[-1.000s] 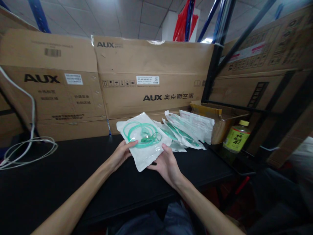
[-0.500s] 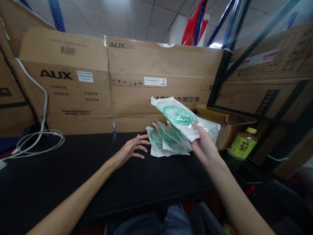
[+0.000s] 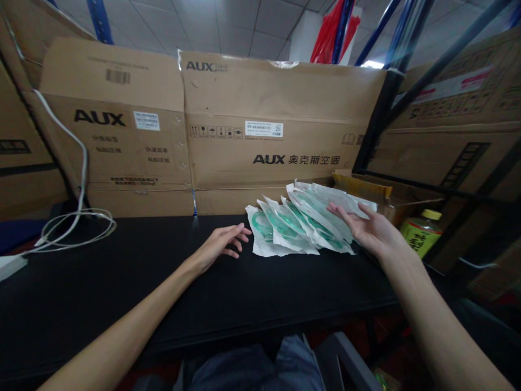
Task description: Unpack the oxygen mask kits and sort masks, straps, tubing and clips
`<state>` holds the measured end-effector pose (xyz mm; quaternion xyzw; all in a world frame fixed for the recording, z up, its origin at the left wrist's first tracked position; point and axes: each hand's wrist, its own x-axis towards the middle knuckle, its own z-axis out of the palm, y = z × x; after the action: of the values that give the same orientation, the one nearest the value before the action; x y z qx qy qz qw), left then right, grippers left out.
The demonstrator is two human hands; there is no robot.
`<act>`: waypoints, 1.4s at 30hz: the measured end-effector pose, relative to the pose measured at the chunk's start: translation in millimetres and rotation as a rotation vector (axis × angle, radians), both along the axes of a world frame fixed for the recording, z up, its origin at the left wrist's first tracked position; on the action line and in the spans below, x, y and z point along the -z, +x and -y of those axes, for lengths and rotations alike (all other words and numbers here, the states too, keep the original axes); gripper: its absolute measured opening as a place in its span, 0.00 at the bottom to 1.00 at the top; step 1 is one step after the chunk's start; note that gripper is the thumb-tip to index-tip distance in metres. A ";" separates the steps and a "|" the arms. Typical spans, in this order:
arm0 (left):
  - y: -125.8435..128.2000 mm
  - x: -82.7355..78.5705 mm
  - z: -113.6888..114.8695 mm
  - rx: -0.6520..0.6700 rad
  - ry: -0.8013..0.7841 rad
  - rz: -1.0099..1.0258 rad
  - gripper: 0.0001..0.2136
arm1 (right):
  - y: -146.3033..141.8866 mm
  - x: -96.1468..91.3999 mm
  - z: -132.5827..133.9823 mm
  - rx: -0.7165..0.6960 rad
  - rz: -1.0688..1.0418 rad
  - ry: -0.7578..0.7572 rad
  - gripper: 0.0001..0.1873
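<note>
Several flat white packets with coiled green tubing [image 3: 285,225] inside lie overlapped in a slanting row on the black table [image 3: 183,309]. Just left of the row hovers my left hand [image 3: 223,241], its fingers loosely bent and apart, holding nothing. At the right end of the row, my right hand [image 3: 372,228] has its palm turned up and its fingers spread. Its fingertips rest at or very near the rightmost packets; whether they touch cannot be made out.
Tall AUX cardboard panels [image 3: 228,163] stand along the back. An open carton [image 3: 399,195] and a yellow-capped bottle [image 3: 423,233] are at the right. A white cable [image 3: 81,233] lies coiled at the left. A dark metal post [image 3: 374,119] rises behind the carton.
My right hand has let go of the top packet, which now lies on the row's right end. That hand has moved right and opened. The left hand has barely shifted; the view tilted slightly.
</note>
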<state>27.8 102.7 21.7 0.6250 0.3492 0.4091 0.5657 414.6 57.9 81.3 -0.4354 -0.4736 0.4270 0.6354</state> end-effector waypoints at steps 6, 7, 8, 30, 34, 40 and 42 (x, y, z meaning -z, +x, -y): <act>2.4 -1.4 -1.3 -0.098 0.029 0.009 0.21 | -4.4 0.3 53.1 0.525 0.463 0.126 0.27; 2.9 -1.1 -2.1 -0.110 0.033 0.010 0.20 | -4.5 -1.4 55.6 0.640 0.657 0.206 0.31; 3.3 -0.4 -3.1 -0.126 0.037 0.012 0.19 | -3.9 -2.6 54.8 0.719 0.865 0.275 0.37; 27.3 11.8 -36.6 -0.307 -0.113 -0.048 0.34 | 17.7 32.2 25.6 0.842 1.317 0.371 0.33; 40.2 19.3 -53.5 -0.316 -0.091 -0.130 0.20 | 6.1 37.6 37.1 0.656 1.675 0.422 0.18; 53.2 24.4 -69.5 -0.384 -0.024 -0.297 0.10 | 13.5 36.4 0.3 0.735 1.886 0.338 0.15; 57.0 21.5 -71.3 -0.406 0.013 -0.362 0.10 | 15.4 34.3 -12.8 0.728 1.899 0.397 0.15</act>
<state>84.9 174.0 0.2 0.6087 0.5602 0.3982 0.3964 429.9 70.7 47.1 -0.5969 -0.6812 -0.3958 0.1513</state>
